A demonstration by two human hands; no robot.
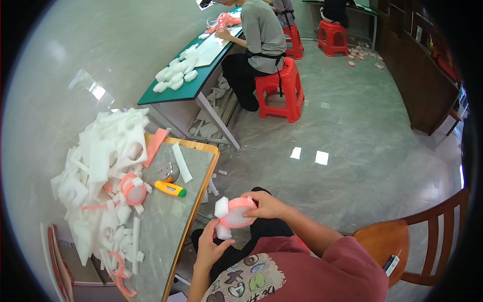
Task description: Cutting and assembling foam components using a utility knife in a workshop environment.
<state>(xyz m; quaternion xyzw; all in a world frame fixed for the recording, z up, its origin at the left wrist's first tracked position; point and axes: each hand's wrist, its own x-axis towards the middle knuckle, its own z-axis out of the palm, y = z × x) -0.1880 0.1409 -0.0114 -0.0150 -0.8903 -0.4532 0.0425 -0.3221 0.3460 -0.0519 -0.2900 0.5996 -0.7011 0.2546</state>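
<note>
Grey table (166, 221) at eight o'clock bears white foam scraps (95, 158) at nine; towards six, left hand (208, 247) and right hand (265, 205) both grip one pink-and-white foam piece (237, 217).

Two hands (207, 247) (267, 207), one pink-rimmed foam disc (237, 215) and two white blocks (221, 206) (224, 232), right of the wood-edged table (171, 216).
On the table: one yellow-handled tool (170, 189), one flat pink strip (155, 147), one heap of white foam (95, 161). Beyond it: three red stools (288, 75) (296, 38) (332, 36). Far right of it: one wooden chair (378, 234).
</note>
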